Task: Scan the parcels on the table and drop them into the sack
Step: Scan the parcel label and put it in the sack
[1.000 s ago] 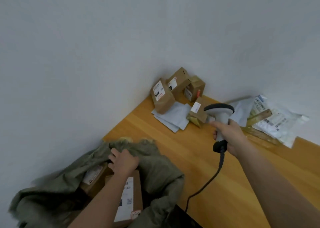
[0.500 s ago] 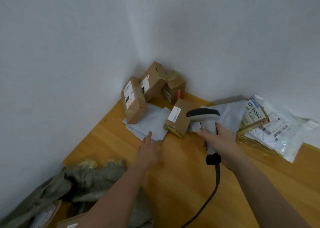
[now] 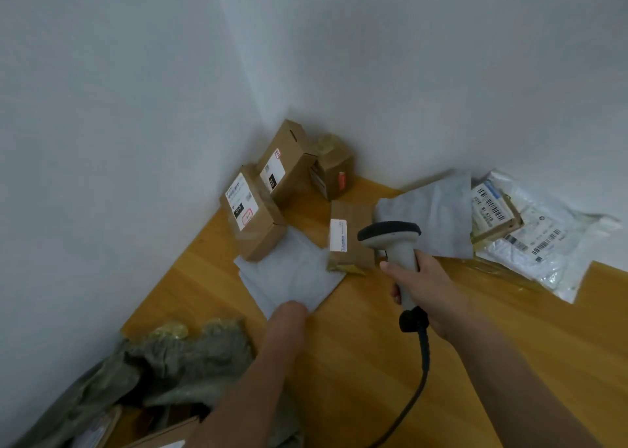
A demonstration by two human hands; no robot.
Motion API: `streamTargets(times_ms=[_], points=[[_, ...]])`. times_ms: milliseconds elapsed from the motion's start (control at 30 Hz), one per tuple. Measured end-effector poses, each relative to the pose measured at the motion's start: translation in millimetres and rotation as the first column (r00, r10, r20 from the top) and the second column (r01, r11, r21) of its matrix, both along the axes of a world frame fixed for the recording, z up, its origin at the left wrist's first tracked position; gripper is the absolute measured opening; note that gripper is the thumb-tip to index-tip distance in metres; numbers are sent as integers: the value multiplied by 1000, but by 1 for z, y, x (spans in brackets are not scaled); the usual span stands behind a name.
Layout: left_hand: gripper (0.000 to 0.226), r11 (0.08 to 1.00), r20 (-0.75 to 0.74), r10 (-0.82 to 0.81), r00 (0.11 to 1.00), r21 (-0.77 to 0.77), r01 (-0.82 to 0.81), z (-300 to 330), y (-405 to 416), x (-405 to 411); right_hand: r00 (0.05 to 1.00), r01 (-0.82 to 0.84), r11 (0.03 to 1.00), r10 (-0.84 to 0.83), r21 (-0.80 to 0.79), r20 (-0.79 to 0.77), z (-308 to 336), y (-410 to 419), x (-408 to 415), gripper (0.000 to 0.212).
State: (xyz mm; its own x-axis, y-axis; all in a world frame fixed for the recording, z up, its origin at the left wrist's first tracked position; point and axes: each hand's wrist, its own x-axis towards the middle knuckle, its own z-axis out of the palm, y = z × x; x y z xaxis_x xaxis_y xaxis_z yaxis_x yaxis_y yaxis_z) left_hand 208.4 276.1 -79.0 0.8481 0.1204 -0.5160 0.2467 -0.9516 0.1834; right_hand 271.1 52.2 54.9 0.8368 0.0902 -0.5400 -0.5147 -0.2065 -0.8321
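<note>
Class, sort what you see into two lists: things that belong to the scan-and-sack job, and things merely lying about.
Belongs to the job:
scanner, gripped by the right hand
grey mailer, under the left hand
cardboard boxes
small taped parcel
labelled bags
sack

Just lying about:
nothing clearly; only the table and walls remain.

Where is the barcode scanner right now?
In the head view, right of centre: the right hand holds the barcode scanner above the table, its head beside the small brown parcel.
</note>
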Motion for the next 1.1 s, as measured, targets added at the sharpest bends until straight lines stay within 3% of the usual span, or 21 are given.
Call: streamTargets(times_ms=[67,167,233,300,333,400,467,533,600,667,700,867,967,1100], points=[[23,999,31,14,999,-42,-13,-3,3,-22,1000,25,999,-26,19,12,4,-2,-9,18],[19,951,165,228,960,-251,-183,16,6,-33,998,53,998,-53,25,30,9,-7,-22,19],[28,883,243,374,895,-388,-264,40,8,-29,995,92,995,-94,37,33,12,-8,-31,20],[13,825,304,460,834,-494,-275,73,8,-23,989,147,987,-148,60,25,15,-3,-40,23],[8,786,315,506,803,-553,-278,91,8,-22,983,179,981,-181,78,16,17,1,-44,24],[20,664,248,631,735,-662,-346,127,11,-22,968,250,958,-253,138,0,22,12,-51,28],[23,387,36,775,631,-817,-429,153,18,-24,945,322,926,-327,197,-12,27,23,-57,33],[16,-32,-289,800,526,-896,-443,172,22,-26,928,367,902,-373,227,-15,33,32,-63,38],[21,-395,-528,719,451,-845,-360,187,26,-30,926,367,899,-378,237,-1,39,36,-68,42],[37,-608,-666,615,422,-741,-285,194,28,-35,931,349,898,-365,267,12,46,38,-71,49],[43,-650,-697,579,422,-708,-277,195,29,-37,933,342,893,-360,292,8,49,38,-72,52],[50,-639,-711,557,429,-697,-326,196,28,-42,939,327,876,-343,356,-17,59,34,-79,53],[44,-526,-652,588,478,-758,-387,197,31,-46,934,325,895,-354,305,46,64,30,-80,52],[13,-378,-534,645,547,-845,-379,208,37,-51,955,204,970,-227,134,193,78,17,-78,58]])
